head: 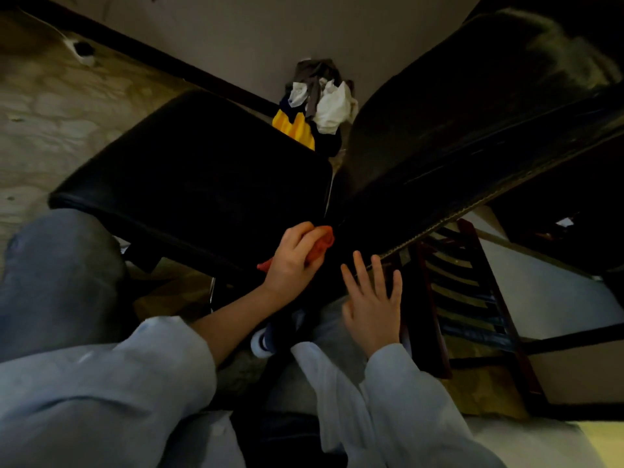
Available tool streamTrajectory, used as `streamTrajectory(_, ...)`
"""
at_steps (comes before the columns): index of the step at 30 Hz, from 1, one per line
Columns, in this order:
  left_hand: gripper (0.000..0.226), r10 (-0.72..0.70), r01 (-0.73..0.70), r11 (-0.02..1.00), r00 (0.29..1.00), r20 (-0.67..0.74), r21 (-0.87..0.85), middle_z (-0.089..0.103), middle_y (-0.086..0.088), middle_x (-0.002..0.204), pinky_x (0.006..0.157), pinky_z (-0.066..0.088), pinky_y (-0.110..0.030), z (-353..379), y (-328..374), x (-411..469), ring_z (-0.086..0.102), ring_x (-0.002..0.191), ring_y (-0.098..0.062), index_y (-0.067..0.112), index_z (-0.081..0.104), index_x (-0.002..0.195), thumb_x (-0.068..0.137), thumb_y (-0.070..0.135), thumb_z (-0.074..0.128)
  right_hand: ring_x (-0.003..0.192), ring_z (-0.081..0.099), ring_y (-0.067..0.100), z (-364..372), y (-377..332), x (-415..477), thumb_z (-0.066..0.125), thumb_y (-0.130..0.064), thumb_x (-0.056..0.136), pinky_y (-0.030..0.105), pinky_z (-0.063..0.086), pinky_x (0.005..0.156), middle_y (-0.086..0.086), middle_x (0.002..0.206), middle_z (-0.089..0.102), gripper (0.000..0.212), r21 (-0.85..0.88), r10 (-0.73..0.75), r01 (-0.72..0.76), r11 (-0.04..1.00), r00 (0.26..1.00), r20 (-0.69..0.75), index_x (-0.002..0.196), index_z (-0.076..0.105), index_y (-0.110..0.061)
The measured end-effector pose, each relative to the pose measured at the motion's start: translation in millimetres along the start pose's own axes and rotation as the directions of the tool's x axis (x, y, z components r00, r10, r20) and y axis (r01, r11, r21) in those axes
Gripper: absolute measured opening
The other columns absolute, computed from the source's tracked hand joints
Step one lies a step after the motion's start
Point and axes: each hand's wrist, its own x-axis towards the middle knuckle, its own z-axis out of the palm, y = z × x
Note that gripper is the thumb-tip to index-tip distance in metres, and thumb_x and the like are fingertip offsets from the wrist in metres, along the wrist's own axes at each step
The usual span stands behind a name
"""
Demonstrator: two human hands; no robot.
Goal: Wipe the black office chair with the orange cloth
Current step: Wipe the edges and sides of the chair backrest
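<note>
The black office chair fills the middle of the head view, its seat (202,177) at the left and its backrest (456,130) rising to the upper right. My left hand (293,261) is closed around the bunched orange cloth (320,243) and presses it into the gap where seat and backrest meet. My right hand (371,298) lies flat with its fingers spread on the lower edge of the backrest, just right of the cloth. Both arms wear light blue sleeves.
A pile of clothes (317,106), white, grey and yellow, lies on the floor against the wall behind the chair. A dark wooden slatted chair (472,298) stands close at the right. My knee in jeans (60,275) is at the left, by the seat's front edge.
</note>
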Motion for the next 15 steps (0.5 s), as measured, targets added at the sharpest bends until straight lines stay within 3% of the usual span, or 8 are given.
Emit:
streamTrajectory(7,0.038,-0.068,0.070,0.997,0.996,-0.052,0.042,0.056,-0.015,0.111,0.092,0.036,-0.020,18.8,2.4,-4.7,0.048,0.100,-0.020,0.001,0.059,0.117,0.082,0.015,0.057,0.136,0.024,0.029,4.4,-1.9,3.5,0.081,-0.024,0.059,0.051,-0.004,0.111,0.008,0.147,0.032,0.074,0.012,-0.002,0.002,1.000,0.999,-0.039,0.128,0.059,-0.017)
streamTrajectory(12,0.039,-0.185,0.181,0.983,0.976,0.119,0.044,0.060,-0.019,0.109,0.085,0.038,-0.020,25.7,0.1,-22.5,0.052,0.096,-0.022,-0.002,0.062,0.109,0.072,0.000,0.073,0.135,0.026,0.029,5.6,-3.9,4.0,0.081,-0.023,0.058,0.052,0.000,0.109,0.009,0.144,0.045,0.072,0.018,0.003,-0.002,1.000,0.999,-0.036,0.127,0.060,-0.016)
streamTrajectory(15,0.033,-0.252,0.240,0.968,0.937,0.240,0.080,0.060,-0.014,0.109,0.083,0.046,-0.030,31.9,-12.8,-46.6,0.053,0.094,-0.024,0.004,0.064,0.107,0.075,0.000,0.070,0.134,0.027,0.028,7.3,-0.6,1.1,0.083,-0.023,0.056,0.051,0.000,0.109,0.009,0.143,0.046,0.074,-0.001,-0.021,0.021,1.000,0.999,-0.028,0.126,0.061,-0.015)
